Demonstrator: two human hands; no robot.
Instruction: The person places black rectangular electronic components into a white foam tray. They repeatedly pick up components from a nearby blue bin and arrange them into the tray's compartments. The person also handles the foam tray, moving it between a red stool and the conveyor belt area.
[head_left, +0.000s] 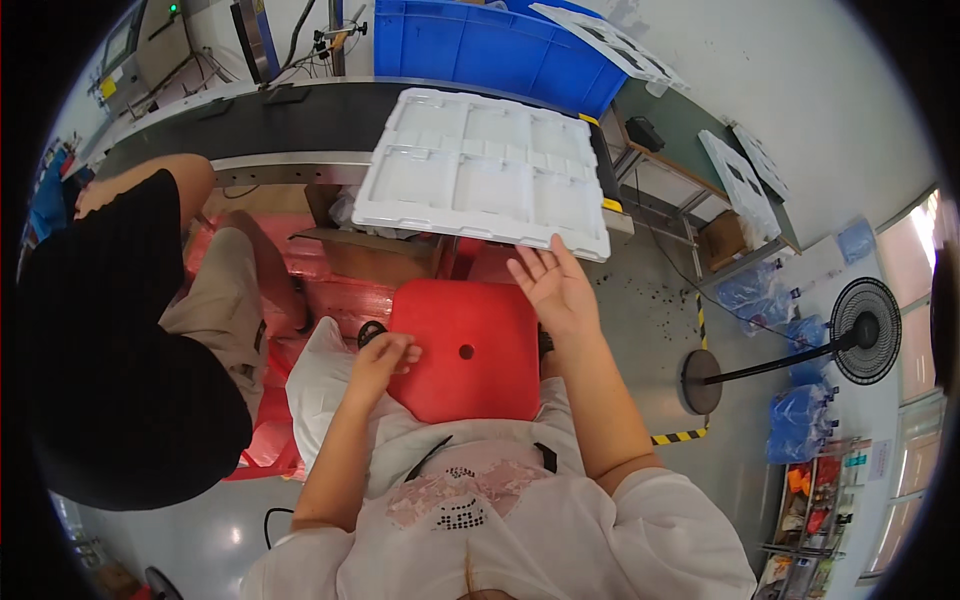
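Note:
A white plastic tray (pixel 455 185) with several rectangular pockets lies on the black conveyor belt (pixel 260 125), its near edge jutting out past the belt. At that edge, toward its right end, my right hand (pixel 560 295) is raised with palm up and fingers spread; the fingertips are at the rim, though I cannot tell if they press on it. My left hand (pixel 385 362) hangs lower, by the left edge of a red stool (pixel 465 350) with a round hole in its seat. Its fingers are loosely curled in, and nothing shows in them.
At my left another person in a black top (pixel 130 350) sits close by the belt. A large blue crate (pixel 490 50) stands beyond the tray. On a green side table (pixel 675 140) to the right are more white trays (pixel 740 180). A black standing fan (pixel 865 330) is farther right.

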